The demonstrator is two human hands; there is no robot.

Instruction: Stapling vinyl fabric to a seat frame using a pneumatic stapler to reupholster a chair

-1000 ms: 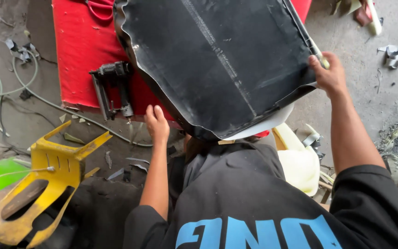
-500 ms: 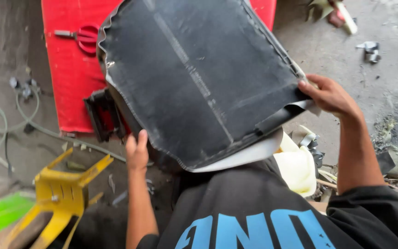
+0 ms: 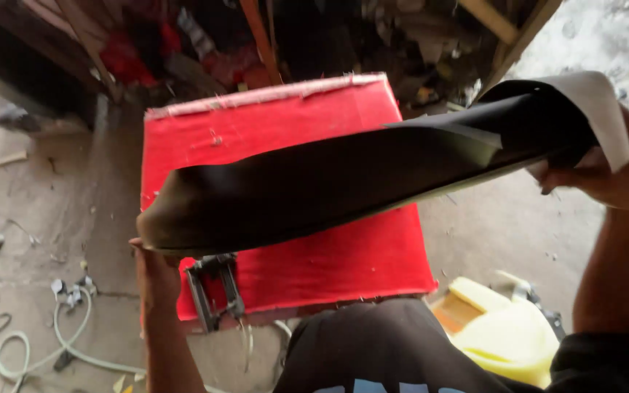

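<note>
The person is holding a black seat cover [image 3: 314,185], a long curved sheet of smooth leather-like material, above the red cushion [image 3: 285,240]. The left hand [image 3: 156,273] is gripping the cover at its rounded left end, from below, just over the front left corner of the red cushion. The right hand [image 3: 606,171] is closing around the right end, past the right side of the cushion, where the pale underside of the sheet is folding over the fingers.

The red cushion is lying flat on the concrete floor [image 3: 60,218]; its cloth is looking rough, with frayed edges. A black metal stapler tool [image 3: 216,291] is resting on the front edge of the cushion. A pale hose [image 3: 52,349] is curling on the floor left of the cushion. A yellow plastic container [image 3: 504,327] is standing right of its front corner; what it is holding I cannot tell.
</note>
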